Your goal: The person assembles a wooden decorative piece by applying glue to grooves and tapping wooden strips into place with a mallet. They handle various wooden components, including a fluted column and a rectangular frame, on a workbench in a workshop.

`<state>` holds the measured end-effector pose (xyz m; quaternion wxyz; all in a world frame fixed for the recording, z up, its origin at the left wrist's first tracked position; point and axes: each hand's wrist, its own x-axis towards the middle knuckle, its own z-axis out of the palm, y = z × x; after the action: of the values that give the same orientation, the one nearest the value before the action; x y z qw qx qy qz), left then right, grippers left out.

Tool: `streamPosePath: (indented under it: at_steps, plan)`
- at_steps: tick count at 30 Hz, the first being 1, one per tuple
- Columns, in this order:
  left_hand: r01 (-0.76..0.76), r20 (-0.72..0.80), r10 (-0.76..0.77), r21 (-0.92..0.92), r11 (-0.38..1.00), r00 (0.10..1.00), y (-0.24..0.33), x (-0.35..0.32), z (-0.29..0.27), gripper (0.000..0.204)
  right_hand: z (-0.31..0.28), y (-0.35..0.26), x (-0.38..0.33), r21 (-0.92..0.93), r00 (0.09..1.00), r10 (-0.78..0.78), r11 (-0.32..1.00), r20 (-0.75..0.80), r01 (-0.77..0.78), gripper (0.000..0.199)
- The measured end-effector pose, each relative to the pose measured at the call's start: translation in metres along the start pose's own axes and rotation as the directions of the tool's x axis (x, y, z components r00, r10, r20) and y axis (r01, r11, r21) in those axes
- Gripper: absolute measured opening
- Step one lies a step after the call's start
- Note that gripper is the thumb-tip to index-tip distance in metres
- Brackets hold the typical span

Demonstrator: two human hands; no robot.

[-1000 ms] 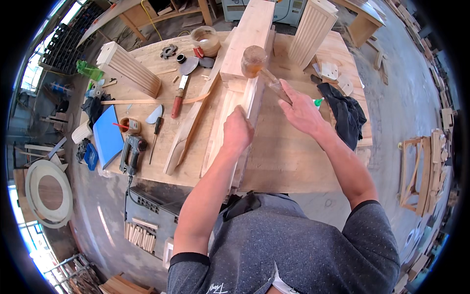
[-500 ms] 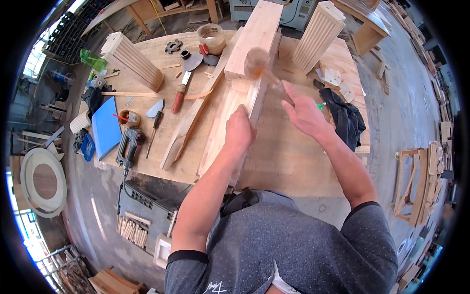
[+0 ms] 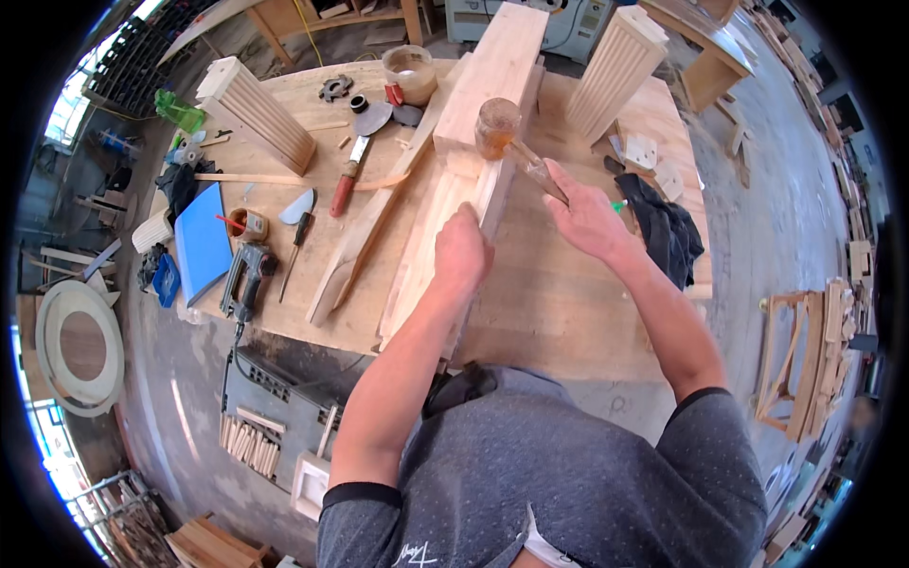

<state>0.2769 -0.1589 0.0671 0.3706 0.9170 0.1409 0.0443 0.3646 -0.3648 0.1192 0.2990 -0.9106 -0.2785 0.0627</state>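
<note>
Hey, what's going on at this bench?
Someone is doing woodwork. Their right hand holds a mallet by its handle, its head at the near end of a thick wooden block; contact isn't clear. Their left hand is curled over the long pale workpiece; what it grips is hidden.

You had two hands (image 3: 464, 250) and one mallet (image 3: 497, 127). Your table (image 3: 568, 317) bore two fluted posts (image 3: 260, 118), one screwdriver (image 3: 303, 227) and one toothed disc (image 3: 331, 94).
</note>
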Motion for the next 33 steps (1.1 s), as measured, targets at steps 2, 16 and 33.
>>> streamPosePath:
  at_steps: [2,16,33]
  plan:
    - [0.032,0.026,-0.032,0.008,0.999,0.999,-0.006,-0.002,0.000,0.013,-0.006,-0.011,-0.002,0.029,1.000,0.008,1.000,0.008,-0.008,0.062]
    - [-0.021,0.029,0.020,0.032,0.999,0.999,-0.010,0.005,0.000,0.014,0.005,-0.005,0.000,0.010,1.000,0.005,1.000,-0.021,-0.005,0.059]
    - [-0.043,0.141,0.040,0.022,0.999,0.989,-0.009,0.070,0.019,0.024,0.130,-0.038,-0.036,0.967,0.800,0.558,-0.020,0.222,-0.254,0.010]
